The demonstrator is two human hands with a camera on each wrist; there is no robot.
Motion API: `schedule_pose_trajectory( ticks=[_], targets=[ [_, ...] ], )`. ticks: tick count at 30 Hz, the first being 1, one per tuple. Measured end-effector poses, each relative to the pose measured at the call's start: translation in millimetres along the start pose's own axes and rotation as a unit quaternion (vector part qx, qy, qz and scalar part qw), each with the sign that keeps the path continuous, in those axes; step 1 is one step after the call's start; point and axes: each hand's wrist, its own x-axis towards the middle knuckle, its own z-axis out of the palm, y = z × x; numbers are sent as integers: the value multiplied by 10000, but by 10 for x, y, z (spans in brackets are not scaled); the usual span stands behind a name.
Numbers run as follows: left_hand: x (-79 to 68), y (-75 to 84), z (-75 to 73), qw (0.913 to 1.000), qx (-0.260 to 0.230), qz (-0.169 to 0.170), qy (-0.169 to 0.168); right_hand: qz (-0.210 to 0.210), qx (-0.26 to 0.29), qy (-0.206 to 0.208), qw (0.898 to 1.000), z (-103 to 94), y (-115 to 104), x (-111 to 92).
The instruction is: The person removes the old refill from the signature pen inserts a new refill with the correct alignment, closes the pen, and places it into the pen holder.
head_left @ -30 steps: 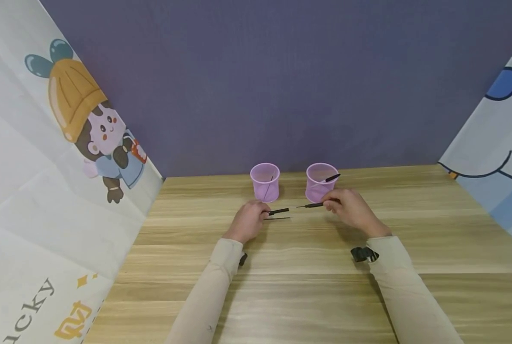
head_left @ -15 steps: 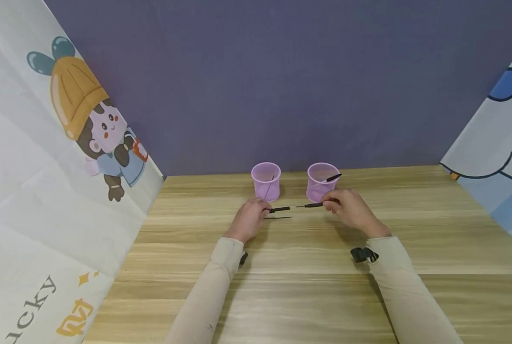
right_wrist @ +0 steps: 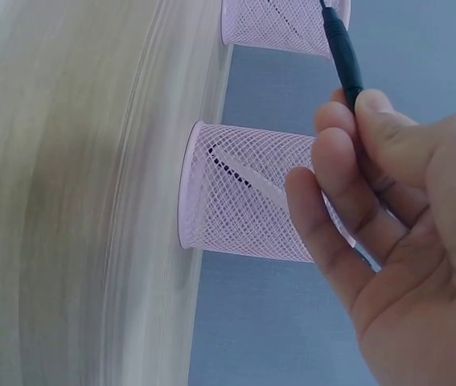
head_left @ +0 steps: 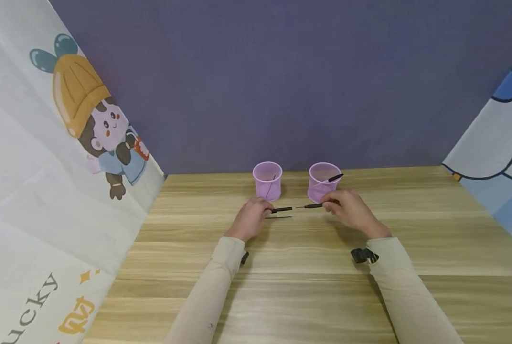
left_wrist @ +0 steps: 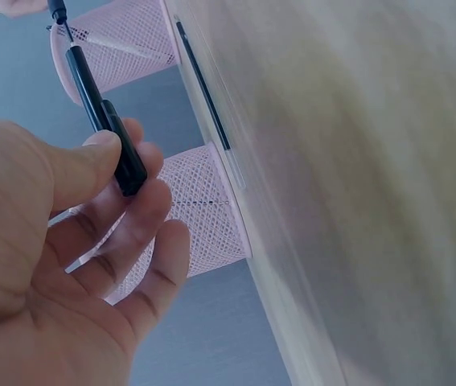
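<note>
My left hand (head_left: 249,217) pinches a black pen barrel with a clip (left_wrist: 91,92) between thumb and fingers. Facing it, my right hand (head_left: 350,210) holds a black pen section (right_wrist: 343,52), from which a thin rod points left. The rod's tip is right at the barrel's end in the left wrist view. Below the barrel, a dark refill (head_left: 278,218) with a clear end lies on the table. Two pink mesh cups stand behind the hands. In the left cup (head_left: 275,191) leans a thin dark stick (head_left: 270,187); the right cup (head_left: 313,191) holds a black-ended pen (head_left: 336,177).
The wood-grain table (head_left: 299,301) ends at a dark blue-grey panel (head_left: 290,86). White printed curtains (head_left: 24,157) hang at both sides. Each wrist bears a dark strap.
My left hand has shifted slightly right with the barrel, narrowing the gap to the rod. The right hand has stayed nearly still. The head view has moved a little.
</note>
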Motion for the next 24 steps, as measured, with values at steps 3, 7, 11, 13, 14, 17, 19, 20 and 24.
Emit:
schedule_pose_trajectory(
  ticks=[3, 7, 11, 13, 14, 17, 19, 20, 24],
  targets=[
    [-6, 12, -4, 10000, -3, 60, 10, -18, 7, 14, 10000, 15, 4, 0],
    [-8, 29, -9, 9999, 13, 97, 54, -68, 72, 35, 9999, 28, 3, -1],
    [-7, 34, -11, 9999, 45, 138, 93, -78, 98, 19, 9999, 41, -6, 1],
    [-8, 32, -11, 9998, 60, 178, 116, -81, 86, 34, 9999, 48, -7, 5],
    [-6, 30, -9, 9997, 70, 201, 129, -81, 87, 27, 9999, 49, -7, 4],
    [-5, 25, -4, 9995, 84, 250, 167, -89, 77, 26, 9999, 51, -10, 6],
    [1, 21, 2, 9995, 76, 259, 173, -78, 70, 8, 9999, 51, -14, 7],
    [4, 20, 5, 9995, 69, 257, 174, -71, 62, -3, 10000, 52, -14, 8],
    [12, 22, 12, 9996, 3, 231, 151, -42, 36, -29, 10000, 59, -16, 13]
  ],
)
